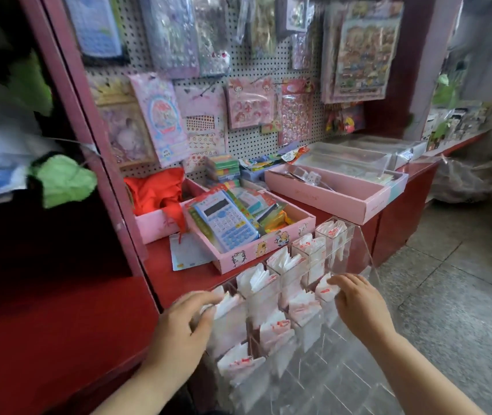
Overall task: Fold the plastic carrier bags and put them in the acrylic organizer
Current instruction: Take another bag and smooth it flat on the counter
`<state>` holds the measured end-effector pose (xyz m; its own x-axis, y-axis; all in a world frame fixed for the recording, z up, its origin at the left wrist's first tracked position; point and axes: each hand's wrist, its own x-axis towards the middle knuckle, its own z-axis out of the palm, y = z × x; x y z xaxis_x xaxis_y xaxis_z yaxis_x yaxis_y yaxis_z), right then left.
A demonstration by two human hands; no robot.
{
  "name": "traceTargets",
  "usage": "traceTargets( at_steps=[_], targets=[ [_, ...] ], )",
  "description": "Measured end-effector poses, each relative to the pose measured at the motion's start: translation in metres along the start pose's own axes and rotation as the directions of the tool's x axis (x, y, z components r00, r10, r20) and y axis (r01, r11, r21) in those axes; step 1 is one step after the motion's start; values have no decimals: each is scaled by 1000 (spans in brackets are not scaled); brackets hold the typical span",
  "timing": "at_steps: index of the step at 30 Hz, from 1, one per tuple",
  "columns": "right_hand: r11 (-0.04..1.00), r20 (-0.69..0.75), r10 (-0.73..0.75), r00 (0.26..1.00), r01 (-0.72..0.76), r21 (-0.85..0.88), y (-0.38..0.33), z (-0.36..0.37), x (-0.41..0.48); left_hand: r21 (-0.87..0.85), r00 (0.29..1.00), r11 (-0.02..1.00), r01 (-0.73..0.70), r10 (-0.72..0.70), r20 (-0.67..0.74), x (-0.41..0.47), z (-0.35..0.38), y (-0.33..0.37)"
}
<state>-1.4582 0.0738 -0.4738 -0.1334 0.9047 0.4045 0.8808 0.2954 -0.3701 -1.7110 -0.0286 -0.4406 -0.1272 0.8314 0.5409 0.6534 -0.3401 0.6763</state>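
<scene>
A clear acrylic organizer (pixel 361 253) with several compartments sits in front of me, tilted against the red counter edge. Its pockets hold folded white carrier bags with red print (pixel 274 327). My left hand (pixel 179 330) grips the organizer's left side, fingers curled over a compartment with a folded bag. My right hand (pixel 358 301) grips its right side, fingertips on a folded bag (pixel 324 290) in a pocket there.
The red counter (pixel 179 283) carries a pink box with calculators (pixel 232 226), a pink box with red cloth (pixel 155 193) and a long pink tray (pixel 340 193). A pegboard with sticker packs (pixel 238 115) rises behind. Tiled floor (pixel 463 295) lies to the right.
</scene>
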Motion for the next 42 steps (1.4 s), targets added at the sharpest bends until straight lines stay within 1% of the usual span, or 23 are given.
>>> traceTargets(
  at_steps=[3,6,8,10,12,13,15,17,19,21,23,25,27,28,29,31,32,33,35,37,39,41,42],
  targets=[
    [996,0,-92,996,92,19,-49,-21,2,115,996,992,42,-32,-85,-15,-49,-25],
    [957,-90,-277,957,284,67,-104,-19,10,232,970,955,185,-139,-201,-38,-100,-50],
    [919,-67,-383,921,387,73,-146,-15,10,361,956,895,263,-190,-224,-57,-134,-67],
    [840,-80,-534,842,538,61,-194,-10,9,460,928,808,368,-288,-236,-83,-171,-77],
    [734,-179,-655,735,674,85,-245,-4,12,549,913,731,405,-293,-284,-110,-206,-96],
    [675,-213,-700,682,729,115,-273,-3,13,613,912,677,408,-274,-305,-122,-223,-107],
    [571,-298,-743,599,800,183,-332,-8,17,614,855,594,519,-376,-358,-137,-251,-111],
    [512,-376,-733,567,824,244,-389,-19,18,703,872,515,490,-294,-392,-152,-269,-122],
    [505,-377,-694,614,787,354,-438,-34,19,676,853,533,509,-417,-313,-164,-276,-134],
    [503,-294,-729,618,775,383,-483,-46,26,716,861,486,502,-359,-360,-169,-272,-145],
    [523,-194,-797,572,814,253,-521,-50,40,696,887,551,461,-319,-335,-172,-270,-148],
    [525,-38,-845,534,840,138,-551,-53,50,679,906,600,424,-284,-315,-175,-272,-153],
    [472,109,-881,461,871,135,-576,-50,51,665,897,606,435,-351,-267,-173,-276,-148],
    [453,148,-891,430,866,211,-586,-48,48,650,887,615,447,-397,-234,-173,-278,-146],
    [457,174,-889,423,817,351,-594,-46,42,648,877,609,457,-430,-214,-174,-280,-147],
    [493,219,-856,469,608,622,-603,-46,28,642,857,599,479,-476,-197,-175,-278,-152],
    [503,247,-844,476,545,670,-604,-46,23,635,857,606,478,-479,-187,-175,-279,-152],
    [513,277,-848,452,567,645,-603,-45,19,650,862,590,479,-456,-221,-174,-278,-152],
    [519,337,-854,396,693,501,-596,-43,11,645,851,577,501,-465,-245,-174,-276,-149],
    [533,334,-844,421,730,428,-588,-41,5,661,849,561,498,-472,-238,-171,-275,-148],
    [521,226,-854,469,764,381,-580,-40,2,650,831,568,504,-524,-186,-172,-275,-146],
    [481,129,-876,464,826,294,-570,-38,-2,618,831,597,511,-528,-176,-174,-283,-141],
    [458,105,-888,447,848,265,-564,-37,-3,544,816,625,560,-531,-229,-171,-287,-135]
  ],
)
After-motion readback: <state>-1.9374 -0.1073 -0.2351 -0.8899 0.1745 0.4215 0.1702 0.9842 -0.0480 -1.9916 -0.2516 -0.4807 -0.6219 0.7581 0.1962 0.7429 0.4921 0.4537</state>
